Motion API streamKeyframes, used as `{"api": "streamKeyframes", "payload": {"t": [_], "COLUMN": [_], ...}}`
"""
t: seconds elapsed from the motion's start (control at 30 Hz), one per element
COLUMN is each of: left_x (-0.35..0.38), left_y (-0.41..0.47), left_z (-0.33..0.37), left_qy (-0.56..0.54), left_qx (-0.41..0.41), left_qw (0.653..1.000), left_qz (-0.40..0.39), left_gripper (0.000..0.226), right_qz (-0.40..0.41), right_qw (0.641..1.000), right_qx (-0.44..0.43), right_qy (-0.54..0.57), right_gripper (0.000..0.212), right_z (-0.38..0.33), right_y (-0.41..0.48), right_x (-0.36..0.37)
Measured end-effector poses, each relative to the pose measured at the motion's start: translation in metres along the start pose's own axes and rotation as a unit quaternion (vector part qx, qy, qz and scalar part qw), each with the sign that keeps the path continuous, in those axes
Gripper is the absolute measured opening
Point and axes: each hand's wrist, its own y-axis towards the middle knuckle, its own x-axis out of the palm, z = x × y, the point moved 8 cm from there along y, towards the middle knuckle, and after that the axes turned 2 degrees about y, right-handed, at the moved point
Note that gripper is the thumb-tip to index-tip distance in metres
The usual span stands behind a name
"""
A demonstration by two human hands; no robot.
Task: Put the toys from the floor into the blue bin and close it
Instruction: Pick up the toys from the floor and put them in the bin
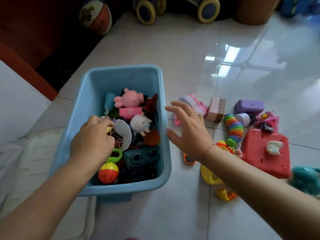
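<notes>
- The left fingers [103, 123] curl inside the blue bin [121, 189] by its left wall, over a small yellow piece [109, 129]; I cannot tell if they grip it.
- The right fingers [176, 105] are spread and empty above the floor [173, 213], just beside the bin's right rim.
- It is probably best to take the red board [266, 161] first, then the rainbow coil [234, 127], and the purple box [249, 105] last.

Pretty minimal stuff on this person, honestly. The right hand [188, 129] has a thin, pale, metal-looking ring [196, 113] on one finger. It seems to be a plain band, but it's tiny in the shot so I can't say more. Round the right wrist there's a skinny reddish thread bracelet [208, 149], just a single strand running a bit slanted across the wrist. The right forearm [259, 196] and left forearm [52, 196] are both bare right up to where the frame cuts them off. The left hand [93, 137] is kinda motion-blurred, so nails and other small details are a no-go.
</notes>
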Motion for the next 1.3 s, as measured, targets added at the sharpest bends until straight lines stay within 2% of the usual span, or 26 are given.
{"api": "streamKeyframes", "payload": {"t": [0.13, 0.23, 0.3, 0.4, 0.5, 0.6, 0.73, 0.83, 0.93, 1.03, 1.13, 1.2, 1.3], "left_x": [-0.014, 0.006, 0.038, 0.117, 0.187, 0.221, 0.228, 0.236, 0.238, 0.225, 0.191, 0.157, 0.089], "left_y": [-0.016, -0.023, -0.017, 0.005, 0.022, 0.024, 0.032, 0.032, 0.027, 0.026, 0.024, 0.022, 0.018], "left_z": [0.08, 0.154, 0.198, 0.236, 0.232, 0.22, 0.216, 0.214, 0.219, 0.228, 0.235, 0.239, 0.225], "left_qy": [-0.093, -0.189, -0.238, -0.312, -0.352, -0.253, -0.178, -0.189, -0.21, -0.25, -0.323, -0.384, -0.472], "left_qx": [0.106, 0.179, 0.167, 0.035, -0.147, -0.206, -0.176, -0.184, -0.161, -0.133, -0.129, -0.1, -0.013], "left_qw": [0.989, 0.966, 0.955, 0.933, 0.907, 0.93, 0.956, 0.947, 0.942, 0.939, 0.921, 0.904, 0.873], "left_qz": [0.041, -0.001, -0.063, -0.175, -0.18, -0.17, -0.152, -0.184, -0.204, -0.195, -0.176, -0.161, -0.121], "left_gripper": [0.032, 0.032, 0.033, 0.043, 0.055, 0.07, 0.084, 0.074, 0.054, 0.044, 0.04, 0.038, 0.03], "right_qz": [0.09, 0.088, 0.079, 0.062, 0.049, 0.026, -0.058, -0.055, 0.027, 0.113, 0.188, 0.21, 0.2], "right_qw": [0.985, 0.956, 0.938, 0.928, 0.924, 0.921, 0.908, 0.908, 0.906, 0.896, 0.862, 0.85, 0.857], "right_qx": [0.144, 0.278, 0.337, 0.367, 0.379, 0.387, 0.403, 0.405, 0.422, 0.4, 0.378, 0.349, 0.287], "right_qy": [0.018, 0.005, 0.007, 0.011, -0.004, -0.025, -0.094, -0.091, 0.032, 0.155, 0.281, 0.333, 0.378], "right_gripper": [0.048, 0.052, 0.059, 0.068, 0.07, 0.067, 0.069, 0.074, 0.071, 0.061, 0.052, 0.05, 0.046], "right_z": [0.105, 0.189, 0.227, 0.261, 0.282, 0.295, 0.301, 0.302, 0.303, 0.284, 0.249, 0.216, 0.15], "right_y": [-0.027, -0.051, -0.065, -0.075, -0.071, -0.055, -0.046, -0.045, -0.048, -0.049, -0.048, -0.041, -0.024], "right_x": [-0.033, -0.053, -0.06, -0.057, -0.048, -0.034, -0.009, 0.0, -0.007, -0.028, -0.055, -0.074, -0.093]}}
